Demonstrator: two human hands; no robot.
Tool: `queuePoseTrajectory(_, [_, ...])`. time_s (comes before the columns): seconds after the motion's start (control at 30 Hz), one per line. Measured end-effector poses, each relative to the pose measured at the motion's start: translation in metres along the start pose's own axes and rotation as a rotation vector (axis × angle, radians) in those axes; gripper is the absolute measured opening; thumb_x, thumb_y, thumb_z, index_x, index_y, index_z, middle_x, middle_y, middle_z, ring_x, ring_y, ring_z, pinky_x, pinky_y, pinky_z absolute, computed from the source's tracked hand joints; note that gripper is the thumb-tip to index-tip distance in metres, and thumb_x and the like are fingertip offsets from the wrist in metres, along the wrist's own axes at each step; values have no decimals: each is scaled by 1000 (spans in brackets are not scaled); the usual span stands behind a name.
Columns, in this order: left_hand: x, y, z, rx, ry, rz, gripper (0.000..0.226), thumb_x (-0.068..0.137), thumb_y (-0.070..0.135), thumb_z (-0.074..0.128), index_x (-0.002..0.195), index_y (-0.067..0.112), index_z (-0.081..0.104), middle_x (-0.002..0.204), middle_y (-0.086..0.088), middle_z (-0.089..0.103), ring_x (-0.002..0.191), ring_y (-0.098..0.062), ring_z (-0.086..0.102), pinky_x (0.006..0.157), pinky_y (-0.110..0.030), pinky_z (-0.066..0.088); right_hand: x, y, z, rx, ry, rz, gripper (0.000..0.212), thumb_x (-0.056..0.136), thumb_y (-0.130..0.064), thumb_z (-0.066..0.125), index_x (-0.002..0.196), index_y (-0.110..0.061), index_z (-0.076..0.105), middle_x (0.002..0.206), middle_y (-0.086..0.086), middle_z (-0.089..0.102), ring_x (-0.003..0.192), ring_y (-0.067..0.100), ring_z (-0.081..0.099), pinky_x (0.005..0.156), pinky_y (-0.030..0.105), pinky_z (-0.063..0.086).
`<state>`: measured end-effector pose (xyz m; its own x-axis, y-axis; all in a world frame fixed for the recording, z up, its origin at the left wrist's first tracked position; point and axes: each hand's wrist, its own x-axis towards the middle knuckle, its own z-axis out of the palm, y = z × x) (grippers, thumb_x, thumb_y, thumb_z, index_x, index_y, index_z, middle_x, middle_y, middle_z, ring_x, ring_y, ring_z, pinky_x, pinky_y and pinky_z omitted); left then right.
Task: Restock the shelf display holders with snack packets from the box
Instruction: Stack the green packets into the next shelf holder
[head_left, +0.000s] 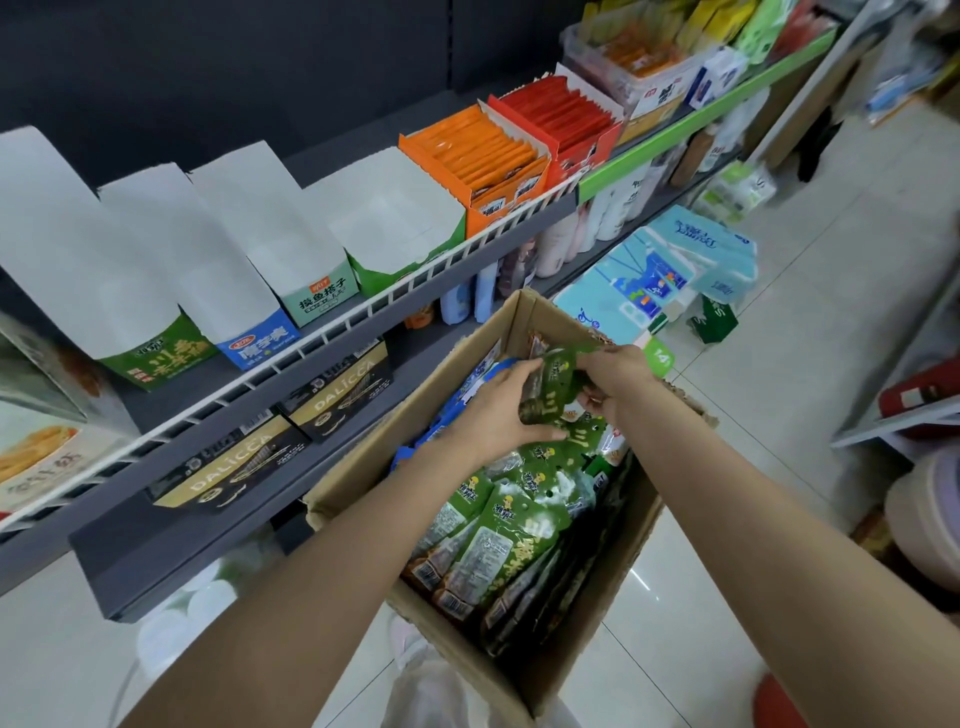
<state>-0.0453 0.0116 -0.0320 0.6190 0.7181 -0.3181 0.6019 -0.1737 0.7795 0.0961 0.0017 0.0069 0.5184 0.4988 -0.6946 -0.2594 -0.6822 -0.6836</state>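
Note:
An open cardboard box (524, 332) stands in front of the shelf, holding several green snack packets (498, 525) and some blue ones (483, 374) at its far left. Over the box, my left hand (498, 410) and my right hand (615, 384) both grip a small stack of green packets (556, 379), one hand at each end. On the shelf stand empty display holders: a green one (156, 358), a blue one (260, 343), a pale green one (322, 291) and another green one (405, 260).
Full orange (483, 156) and red (561, 114) display boxes stand further right on the shelf (311, 332). Black DALICCA boxes (332, 389) lie on the shelf below. Tissue packs (670, 265) sit on the floor beyond the box. A red object (919, 395) lies at right.

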Motion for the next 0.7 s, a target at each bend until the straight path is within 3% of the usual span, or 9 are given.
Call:
queuePoseTrajectory(0.13, [6, -4, -6, 101, 214, 75, 54, 86, 9, 65, 136, 19, 48, 127, -5, 49, 117, -22, 50, 102, -30, 39, -2, 4, 0, 122, -152, 106, 13, 91, -5, 56, 101, -5, 47, 78, 13, 58, 57, 17, 53, 42, 20, 44])
queuePoseTrajectory(0.2, [8, -5, -17, 131, 300, 105, 45, 86, 1, 61, 127, 17, 58, 120, -5, 58, 111, -21, 55, 99, -31, 42, -9, 5, 0, 194, -266, 79, 13, 98, -16, 45, 100, -4, 51, 84, 16, 65, 64, 18, 63, 52, 24, 47])
queuePoseTrajectory(0.27, [8, -4, -32, 77, 353, 97, 37, 86, 4, 63, 122, 16, 62, 117, -5, 65, 108, -19, 59, 99, -31, 45, -11, 8, 1, 205, -324, -23, 34, 102, -28, 32, 106, -6, 58, 98, 16, 68, 81, 21, 65, 68, 27, 48])
queuePoseTrajectory(0.33, [7, -5, -46, -22, 361, 39, 34, 85, 11, 67, 119, 13, 64, 112, -4, 68, 103, -18, 62, 95, -31, 47, -13, 13, 1, 6, -258, -221, 41, 102, -30, 28, 111, -9, 62, 114, 14, 64, 100, 21, 60, 77, 28, 46])
queuePoseTrajectory(0.4, [6, -9, -57, -143, 310, -33, 30, 82, 16, 71, 112, 14, 66, 105, -4, 70, 98, -17, 64, 91, -30, 49, -9, 20, -1, -469, -162, -569, 31, 98, -28, 42, 120, -13, 58, 126, 8, 55, 115, 20, 50, 86, 25, 39])
queuePoseTrajectory(0.43, [5, -10, -61, -211, 278, -63, 25, 81, 18, 73, 106, 16, 67, 102, -2, 71, 95, -15, 65, 89, -30, 49, -6, 23, -1, -691, -147, -720, 34, 93, -29, 54, 124, -14, 54, 128, 6, 50, 119, 20, 45, 89, 23, 35])
queuePoseTrajectory(0.5, [2, -8, -66, -370, 263, -100, 15, 80, 17, 74, 91, 22, 65, 96, 4, 69, 88, -10, 64, 83, -27, 51, -1, 28, 2, -898, -150, -849, 54, 80, -32, 72, 125, -13, 47, 127, 7, 49, 119, 23, 45, 91, 27, 37])
queuePoseTrajectory(0.6, [-3, -4, -71, -670, 296, -185, 17, 82, 20, 72, 93, 27, 61, 97, 8, 66, 90, -7, 63, 82, -25, 50, -10, 22, 12, -814, -166, -804, 59, 74, -34, 77, 115, -10, 43, 117, 13, 58, 106, 30, 54, 87, 42, 46])
queuePoseTrajectory(0.7, [-12, 1, -81, -858, 294, -253, 47, 73, 45, 76, 113, 25, 60, 114, 3, 66, 110, -19, 60, 89, -39, 50, -20, 17, 15, -630, -229, -763, 48, 76, -30, 75, 106, -7, 46, 108, 12, 58, 94, 25, 53, 80, 37, 43])
